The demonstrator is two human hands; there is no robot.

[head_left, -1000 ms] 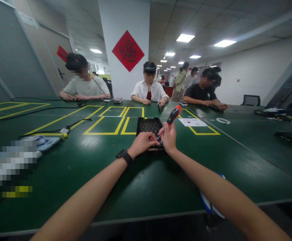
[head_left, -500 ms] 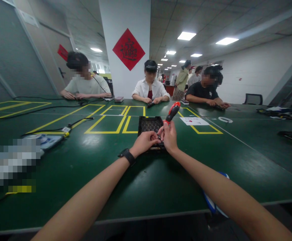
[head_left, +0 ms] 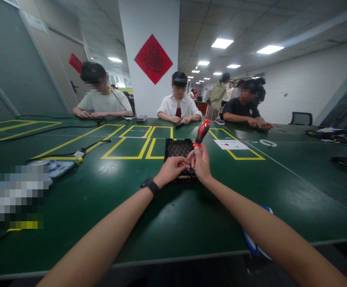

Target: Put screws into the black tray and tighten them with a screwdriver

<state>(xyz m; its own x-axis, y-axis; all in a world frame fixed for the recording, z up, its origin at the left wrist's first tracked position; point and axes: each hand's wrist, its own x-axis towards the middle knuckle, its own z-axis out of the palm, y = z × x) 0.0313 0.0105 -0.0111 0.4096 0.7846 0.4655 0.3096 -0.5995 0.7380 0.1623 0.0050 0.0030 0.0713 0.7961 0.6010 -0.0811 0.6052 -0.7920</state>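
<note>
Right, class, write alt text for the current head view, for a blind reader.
A right hand grips a tilted red-and-black screwdriver over a black tray, the fingertips of the left hand beside its shaft. The tray rests on a green table marked with yellow tape; three people sit across it.

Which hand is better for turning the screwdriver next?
Probably the right hand: its fingers hold the screwdriver just below the thick part of the handle. The left hand is down by the tip, over the black case.
</note>
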